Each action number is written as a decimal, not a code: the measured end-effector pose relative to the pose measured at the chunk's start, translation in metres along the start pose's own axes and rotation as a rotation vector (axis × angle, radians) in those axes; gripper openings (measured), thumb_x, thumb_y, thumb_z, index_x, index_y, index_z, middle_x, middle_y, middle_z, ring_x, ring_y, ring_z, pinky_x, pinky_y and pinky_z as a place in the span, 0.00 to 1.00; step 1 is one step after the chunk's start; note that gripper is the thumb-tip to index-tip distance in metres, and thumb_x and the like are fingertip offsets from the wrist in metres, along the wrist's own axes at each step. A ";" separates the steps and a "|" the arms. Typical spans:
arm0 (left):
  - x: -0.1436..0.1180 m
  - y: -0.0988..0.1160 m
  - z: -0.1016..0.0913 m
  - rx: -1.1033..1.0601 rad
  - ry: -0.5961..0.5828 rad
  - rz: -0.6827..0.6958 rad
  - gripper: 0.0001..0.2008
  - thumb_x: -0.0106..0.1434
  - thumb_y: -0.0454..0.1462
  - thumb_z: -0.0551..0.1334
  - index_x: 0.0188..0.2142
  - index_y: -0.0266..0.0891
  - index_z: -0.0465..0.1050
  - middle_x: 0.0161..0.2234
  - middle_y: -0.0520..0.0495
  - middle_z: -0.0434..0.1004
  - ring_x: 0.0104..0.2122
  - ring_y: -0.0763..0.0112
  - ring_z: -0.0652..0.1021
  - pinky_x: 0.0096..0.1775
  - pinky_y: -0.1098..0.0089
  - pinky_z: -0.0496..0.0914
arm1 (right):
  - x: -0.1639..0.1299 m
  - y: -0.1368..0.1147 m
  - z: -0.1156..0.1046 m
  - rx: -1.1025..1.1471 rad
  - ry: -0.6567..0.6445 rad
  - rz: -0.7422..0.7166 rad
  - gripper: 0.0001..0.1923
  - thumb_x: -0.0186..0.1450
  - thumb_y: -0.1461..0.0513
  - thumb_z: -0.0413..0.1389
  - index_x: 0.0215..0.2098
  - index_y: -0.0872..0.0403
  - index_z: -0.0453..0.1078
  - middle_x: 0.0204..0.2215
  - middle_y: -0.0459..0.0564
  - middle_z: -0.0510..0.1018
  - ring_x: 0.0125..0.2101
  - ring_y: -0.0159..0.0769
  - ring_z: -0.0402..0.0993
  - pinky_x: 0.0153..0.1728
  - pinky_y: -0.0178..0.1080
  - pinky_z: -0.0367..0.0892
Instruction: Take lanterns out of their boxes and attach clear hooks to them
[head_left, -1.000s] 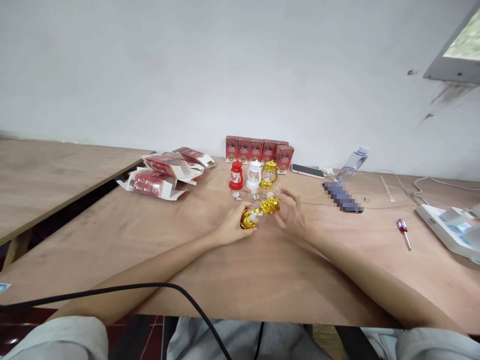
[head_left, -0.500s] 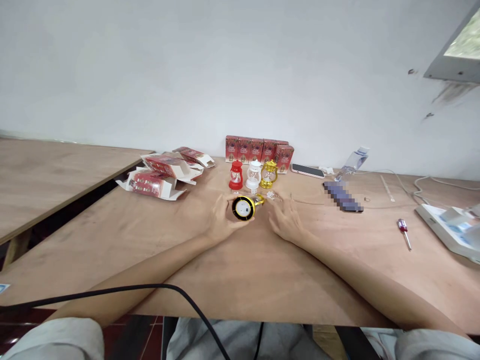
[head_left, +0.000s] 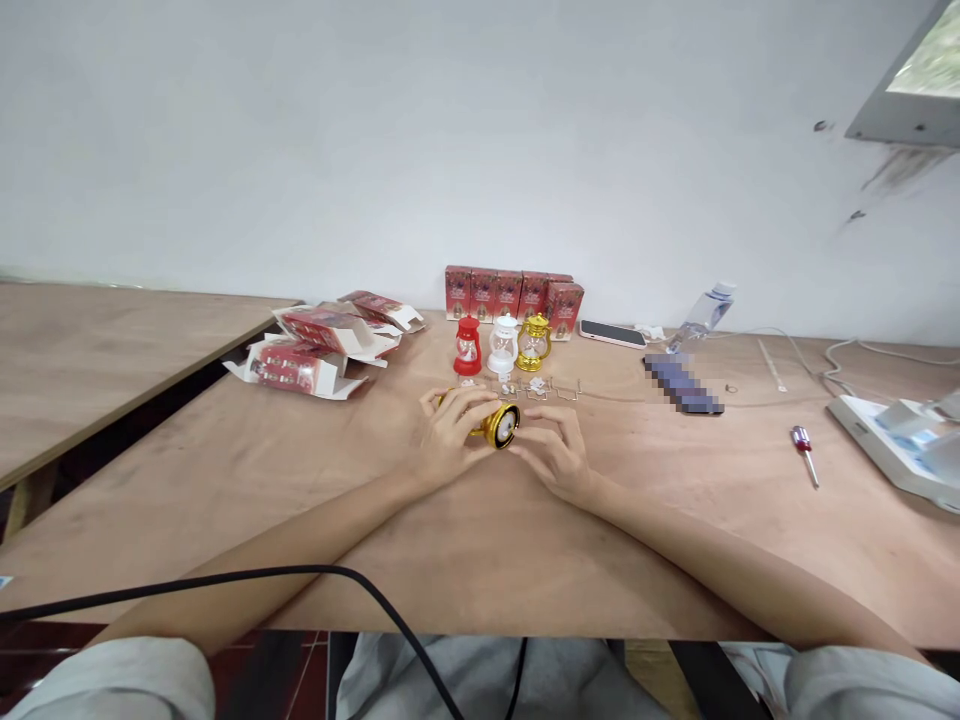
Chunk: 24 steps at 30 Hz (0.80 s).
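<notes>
A small gold toy lantern [head_left: 500, 425] lies on its side at the middle of the wooden table [head_left: 495, 540], its round base turned toward me. My left hand [head_left: 450, 435] is wrapped around the lantern's body. My right hand [head_left: 553, 452] meets it from the right, fingertips at the base. Behind my hands stand a red lantern [head_left: 466, 347], a white lantern [head_left: 502, 345] and another gold lantern [head_left: 534, 343] in a row. Small loose parts [head_left: 536, 386] lie between them and my hands.
A row of red boxes [head_left: 514, 292] stands against the wall. Opened red boxes [head_left: 319, 345] lie at the left. On the right are a phone [head_left: 613, 333], a plastic bottle [head_left: 699, 315], a red-handled screwdriver [head_left: 805, 450], a white device [head_left: 896, 445] and cables.
My left hand has turned the gold lantern from sideways to base-toward-me and lowered it to the table. My right hand has closed in from open beside it to touching its base.
</notes>
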<state>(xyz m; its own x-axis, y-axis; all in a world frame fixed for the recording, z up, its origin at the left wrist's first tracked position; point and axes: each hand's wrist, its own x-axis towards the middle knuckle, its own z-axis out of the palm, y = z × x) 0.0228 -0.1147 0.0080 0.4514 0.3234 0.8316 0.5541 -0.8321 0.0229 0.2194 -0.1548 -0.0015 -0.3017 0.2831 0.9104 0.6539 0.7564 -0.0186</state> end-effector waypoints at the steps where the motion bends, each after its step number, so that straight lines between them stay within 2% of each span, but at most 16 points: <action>1: -0.001 0.000 0.000 0.006 -0.019 0.018 0.18 0.59 0.44 0.63 0.48 0.44 0.65 0.45 0.43 0.76 0.46 0.63 0.74 0.48 0.60 0.54 | 0.000 0.001 0.000 -0.001 -0.013 0.016 0.08 0.62 0.62 0.57 0.40 0.50 0.69 0.40 0.52 0.72 0.41 0.37 0.69 0.41 0.42 0.66; 4: -0.001 0.001 0.001 0.000 -0.043 0.062 0.17 0.59 0.44 0.62 0.47 0.45 0.66 0.44 0.45 0.76 0.45 0.64 0.74 0.48 0.60 0.53 | 0.001 0.004 0.001 0.043 -0.045 0.058 0.02 0.62 0.61 0.57 0.34 0.50 0.71 0.36 0.49 0.74 0.37 0.35 0.70 0.39 0.41 0.65; 8: -0.001 0.001 0.002 -0.012 -0.062 0.043 0.15 0.59 0.44 0.62 0.46 0.44 0.68 0.44 0.45 0.76 0.45 0.65 0.74 0.46 0.61 0.54 | 0.002 0.005 0.001 0.089 -0.096 0.084 0.04 0.64 0.61 0.55 0.33 0.50 0.71 0.34 0.50 0.73 0.37 0.35 0.70 0.38 0.40 0.66; 14: 0.000 0.002 0.001 0.000 -0.092 0.028 0.15 0.59 0.43 0.62 0.46 0.43 0.68 0.43 0.45 0.76 0.42 0.65 0.74 0.44 0.62 0.54 | 0.003 0.006 0.006 -0.047 -0.118 -0.017 0.07 0.67 0.63 0.49 0.34 0.54 0.67 0.34 0.53 0.72 0.35 0.35 0.68 0.35 0.39 0.65; 19: -0.001 -0.001 0.003 0.088 -0.114 -0.095 0.19 0.56 0.42 0.64 0.47 0.42 0.68 0.42 0.44 0.76 0.41 0.63 0.74 0.44 0.61 0.54 | -0.004 0.034 0.009 -0.136 -0.110 -0.127 0.07 0.68 0.65 0.46 0.34 0.55 0.64 0.33 0.53 0.73 0.35 0.35 0.68 0.36 0.39 0.63; 21: -0.001 -0.005 0.004 0.111 -0.085 -0.146 0.20 0.55 0.42 0.65 0.47 0.42 0.67 0.42 0.44 0.76 0.41 0.62 0.74 0.44 0.61 0.54 | -0.008 0.054 0.007 -0.232 -0.087 -0.069 0.08 0.68 0.64 0.46 0.34 0.55 0.64 0.33 0.53 0.73 0.34 0.36 0.69 0.35 0.39 0.62; 24: -0.001 -0.010 0.006 0.107 -0.066 -0.170 0.21 0.54 0.42 0.66 0.47 0.42 0.67 0.42 0.44 0.76 0.42 0.62 0.74 0.44 0.61 0.54 | -0.012 0.087 0.002 -0.397 -0.133 0.162 0.10 0.68 0.61 0.46 0.31 0.55 0.65 0.31 0.53 0.74 0.32 0.38 0.68 0.34 0.40 0.61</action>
<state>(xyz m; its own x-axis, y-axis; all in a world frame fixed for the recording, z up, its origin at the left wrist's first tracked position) 0.0210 -0.1043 0.0039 0.3881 0.4873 0.7823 0.6955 -0.7117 0.0983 0.2791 -0.0914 -0.0148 -0.2429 0.4727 0.8471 0.9080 0.4180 0.0271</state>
